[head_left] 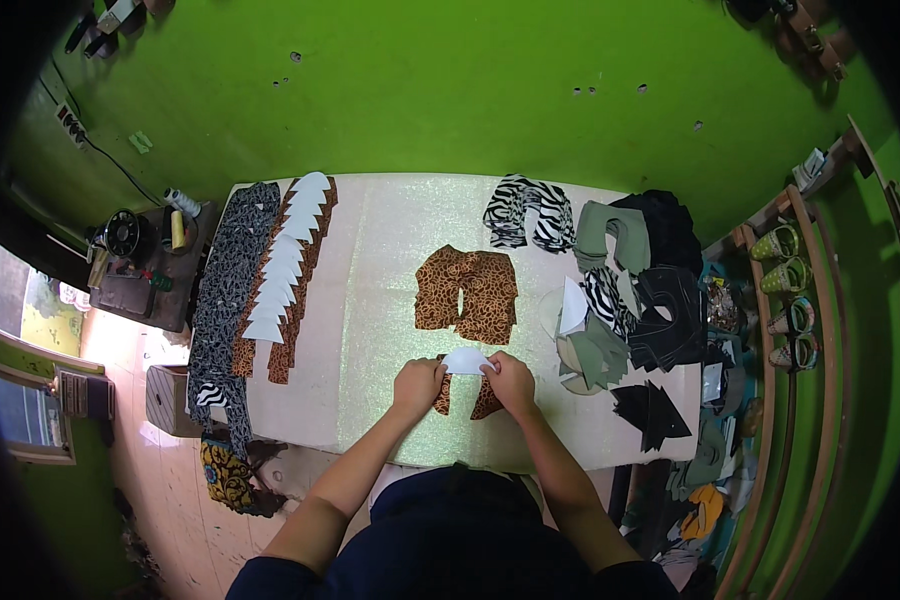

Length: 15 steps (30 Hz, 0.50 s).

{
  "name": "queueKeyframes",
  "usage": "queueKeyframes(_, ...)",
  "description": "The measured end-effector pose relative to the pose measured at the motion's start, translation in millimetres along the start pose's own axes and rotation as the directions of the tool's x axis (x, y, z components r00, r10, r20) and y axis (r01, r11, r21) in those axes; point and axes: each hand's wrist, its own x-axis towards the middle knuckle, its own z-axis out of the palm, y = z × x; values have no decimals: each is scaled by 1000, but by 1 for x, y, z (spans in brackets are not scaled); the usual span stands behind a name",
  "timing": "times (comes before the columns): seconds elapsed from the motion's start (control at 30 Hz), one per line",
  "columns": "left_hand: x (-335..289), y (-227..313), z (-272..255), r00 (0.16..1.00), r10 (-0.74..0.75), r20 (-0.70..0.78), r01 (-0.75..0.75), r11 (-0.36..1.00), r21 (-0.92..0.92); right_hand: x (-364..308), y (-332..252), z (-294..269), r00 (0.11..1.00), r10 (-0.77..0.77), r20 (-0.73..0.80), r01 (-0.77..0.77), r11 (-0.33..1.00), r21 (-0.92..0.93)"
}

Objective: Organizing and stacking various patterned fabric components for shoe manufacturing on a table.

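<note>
At the table's near edge, a U-shaped leopard-print fabric piece (485, 402) has a white half-moon piece (467, 361) lying across its curved top. My left hand (419, 386) is closed on the left side of the two layers, thumb pressed toward the white piece. On the opposite side my right hand (511, 383) pinches them the same way. The fabric's two legs hang toward me between my hands. Just beyond lies a stack of leopard-print pieces (437, 292). Farther left, an overlapping row of leopard-print pieces (321, 238) bears white half-moons (282, 268).
Grey-black patterned pieces (232, 260) line the table's left edge. Zebra-print pieces (550, 216), green pieces (598, 352) and black pieces (667, 330) pile up on the right. A sewing machine (128, 235) stands at left, a wooden shoe rack (770, 400) at right, and a green wall (420, 90) behind.
</note>
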Motion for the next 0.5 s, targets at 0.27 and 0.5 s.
queueKeyframes(0.27,8,1,5,994,112,-19,-100,944,315,-1,-2,1,999,41,34,-36,990,-135)
queueKeyframes(0.5,0,-10,12,977,155,-149,-104,947,304,-24,-20,11,963,-256,-87,186,859,-476)
